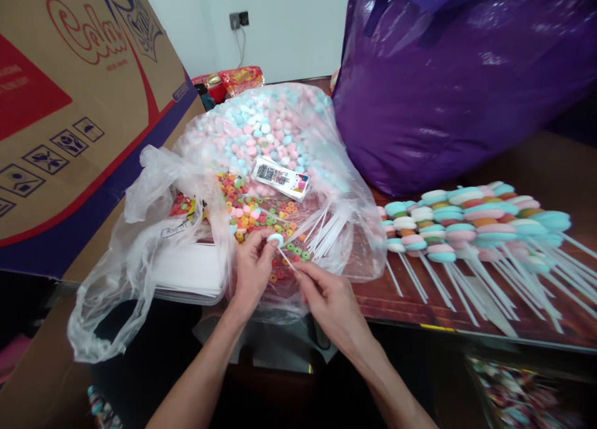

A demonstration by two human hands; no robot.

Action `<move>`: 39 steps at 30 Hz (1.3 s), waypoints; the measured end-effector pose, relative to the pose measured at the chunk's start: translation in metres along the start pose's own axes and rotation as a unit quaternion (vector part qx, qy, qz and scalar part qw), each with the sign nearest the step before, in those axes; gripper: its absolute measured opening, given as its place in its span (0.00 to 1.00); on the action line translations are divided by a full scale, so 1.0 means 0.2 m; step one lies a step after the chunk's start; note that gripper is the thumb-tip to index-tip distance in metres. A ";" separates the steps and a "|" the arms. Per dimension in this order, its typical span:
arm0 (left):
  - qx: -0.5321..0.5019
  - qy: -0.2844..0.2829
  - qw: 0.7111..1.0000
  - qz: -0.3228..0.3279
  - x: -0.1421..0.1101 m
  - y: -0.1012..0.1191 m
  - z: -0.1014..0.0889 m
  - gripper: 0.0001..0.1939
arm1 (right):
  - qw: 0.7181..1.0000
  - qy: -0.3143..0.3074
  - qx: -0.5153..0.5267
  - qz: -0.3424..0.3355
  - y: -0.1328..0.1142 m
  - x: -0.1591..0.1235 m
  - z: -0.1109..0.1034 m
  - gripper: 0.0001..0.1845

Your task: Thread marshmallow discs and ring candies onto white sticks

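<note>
Pinch-grip, left hand (254, 262): 1 round pale-blue-and-white candy (276, 238); right hand (329, 294) closed, pinching 1 thin straight white stick (286, 258).

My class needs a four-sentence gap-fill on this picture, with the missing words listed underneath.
1. The right hand grips a thin white ____.
2. The marshmallow at its tip is held in the ____.
3. The large bag behind the marshmallow skewers is coloured ____.
4. The power socket is fixed to the ____.

Missing words: stick; left hand; purple; wall.
</note>
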State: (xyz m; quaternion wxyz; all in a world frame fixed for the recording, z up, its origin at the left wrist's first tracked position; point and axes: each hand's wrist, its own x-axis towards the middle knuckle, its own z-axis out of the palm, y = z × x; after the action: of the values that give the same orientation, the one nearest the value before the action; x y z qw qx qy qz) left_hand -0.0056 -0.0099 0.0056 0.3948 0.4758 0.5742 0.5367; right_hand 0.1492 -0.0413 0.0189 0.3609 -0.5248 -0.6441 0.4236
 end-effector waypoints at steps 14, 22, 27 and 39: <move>0.005 0.015 0.999 -0.039 -0.09 -0.03 0.01 0.13 | 0.997 0.075 0.007 0.007 -0.03 0.02 0.13 0.17; 0.147 -0.083 0.983 0.075 -0.03 0.06 0.04 0.13 | 0.991 0.128 -0.045 0.017 0.06 -0.01 -0.08 0.15; 0.355 -0.133 0.920 0.102 0.06 0.03 0.08 0.14 | 0.989 0.133 -0.041 0.047 0.12 -0.05 -0.15 0.15; 0.360 -0.163 0.910 0.123 0.07 0.06 0.08 0.10 | 0.991 0.113 -0.037 0.054 0.14 -0.07 -0.12 0.17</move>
State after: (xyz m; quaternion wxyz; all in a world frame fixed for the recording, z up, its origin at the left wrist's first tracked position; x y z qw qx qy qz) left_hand 0.0076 0.0077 0.0156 0.2158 0.7331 0.5934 0.2527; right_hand 0.1847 -0.0483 0.0020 0.3883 -0.6168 -0.5847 0.3562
